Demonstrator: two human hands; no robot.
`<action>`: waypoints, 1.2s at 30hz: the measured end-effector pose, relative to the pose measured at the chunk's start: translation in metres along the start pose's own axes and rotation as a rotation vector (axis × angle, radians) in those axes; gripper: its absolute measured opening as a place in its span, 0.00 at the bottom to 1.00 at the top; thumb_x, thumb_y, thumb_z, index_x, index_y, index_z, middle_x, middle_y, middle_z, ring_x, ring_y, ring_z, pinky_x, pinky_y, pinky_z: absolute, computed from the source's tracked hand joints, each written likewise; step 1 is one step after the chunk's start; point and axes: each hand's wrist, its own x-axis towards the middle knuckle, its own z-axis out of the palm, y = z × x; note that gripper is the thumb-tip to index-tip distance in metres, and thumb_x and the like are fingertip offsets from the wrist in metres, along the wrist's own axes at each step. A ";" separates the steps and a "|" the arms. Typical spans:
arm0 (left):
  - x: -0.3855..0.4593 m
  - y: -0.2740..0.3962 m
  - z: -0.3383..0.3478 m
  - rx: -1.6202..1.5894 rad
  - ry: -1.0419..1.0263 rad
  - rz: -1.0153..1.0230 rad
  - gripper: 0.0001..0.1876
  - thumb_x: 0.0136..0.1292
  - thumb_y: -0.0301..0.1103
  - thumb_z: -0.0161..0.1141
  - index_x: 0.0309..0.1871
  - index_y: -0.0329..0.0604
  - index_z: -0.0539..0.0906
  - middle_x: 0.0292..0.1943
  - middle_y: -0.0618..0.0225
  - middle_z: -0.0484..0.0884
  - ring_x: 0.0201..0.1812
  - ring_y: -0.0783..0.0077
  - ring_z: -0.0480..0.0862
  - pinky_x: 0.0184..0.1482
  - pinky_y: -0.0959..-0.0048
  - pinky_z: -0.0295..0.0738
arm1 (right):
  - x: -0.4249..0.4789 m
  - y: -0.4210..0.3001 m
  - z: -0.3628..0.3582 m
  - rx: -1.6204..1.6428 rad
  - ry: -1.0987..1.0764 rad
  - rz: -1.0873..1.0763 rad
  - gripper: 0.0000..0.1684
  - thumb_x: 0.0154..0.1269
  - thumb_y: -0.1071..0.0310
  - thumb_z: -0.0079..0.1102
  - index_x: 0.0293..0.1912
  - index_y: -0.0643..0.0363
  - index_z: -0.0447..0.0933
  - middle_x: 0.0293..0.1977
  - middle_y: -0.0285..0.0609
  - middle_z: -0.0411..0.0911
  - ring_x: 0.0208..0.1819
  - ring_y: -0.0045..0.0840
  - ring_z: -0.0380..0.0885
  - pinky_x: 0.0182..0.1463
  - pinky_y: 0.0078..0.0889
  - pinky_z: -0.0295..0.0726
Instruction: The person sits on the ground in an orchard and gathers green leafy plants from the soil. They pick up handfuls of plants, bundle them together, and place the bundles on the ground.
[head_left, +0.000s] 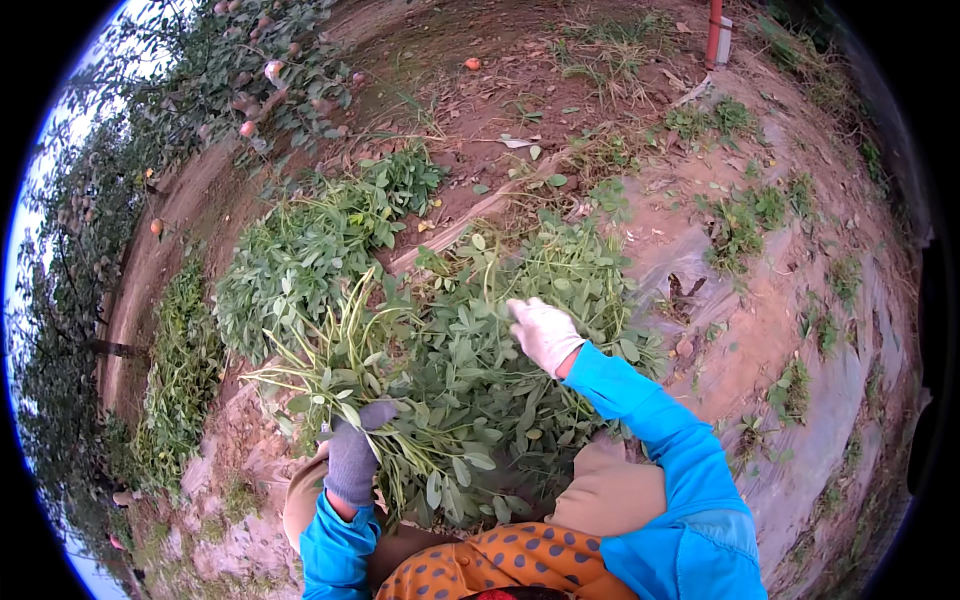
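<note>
My left hand (354, 454), in a grey-purple knit glove, grips a bunch of leafy green stems (349, 341) with oval leaflets. Pale, bare stem ends point up and to the left from that bunch. My right hand (546, 332) wears a white glove and hovers at the right side of a large heap of similar green plants (487, 360) in front of me. Its fingers are slightly blurred against the leaves, so whether a stem is pinched between them is unclear.
Another pile of cut greenery (292, 262) lies to the left. Plastic film (832, 405) with weeds covers soil on the right. Fruit trees (247, 82) hang low at upper left. A red post (714, 34) stands at the top. My bent knee (611, 484) borders the heap.
</note>
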 end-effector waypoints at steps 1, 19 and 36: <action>0.002 0.000 -0.002 -0.014 0.020 -0.036 0.15 0.65 0.35 0.62 0.49 0.31 0.85 0.42 0.60 0.87 0.44 0.66 0.86 0.48 0.69 0.80 | -0.003 -0.004 -0.007 0.024 0.124 0.053 0.32 0.62 0.61 0.67 0.64 0.55 0.70 0.54 0.53 0.77 0.47 0.48 0.81 0.49 0.44 0.83; -0.004 0.006 0.039 -0.464 -0.029 0.163 0.19 0.76 0.40 0.52 0.61 0.37 0.77 0.53 0.62 0.83 0.51 0.66 0.85 0.53 0.65 0.83 | -0.032 -0.109 0.004 0.382 0.148 -0.583 0.67 0.41 0.38 0.81 0.71 0.65 0.58 0.68 0.55 0.65 0.71 0.52 0.61 0.76 0.54 0.57; 0.001 0.047 0.021 -0.873 0.044 0.311 0.24 0.75 0.55 0.54 0.51 0.39 0.78 0.43 0.62 0.85 0.41 0.65 0.86 0.45 0.66 0.85 | -0.036 -0.164 0.003 0.593 0.149 -0.608 0.51 0.53 0.69 0.76 0.72 0.62 0.59 0.60 0.58 0.74 0.58 0.49 0.77 0.59 0.41 0.80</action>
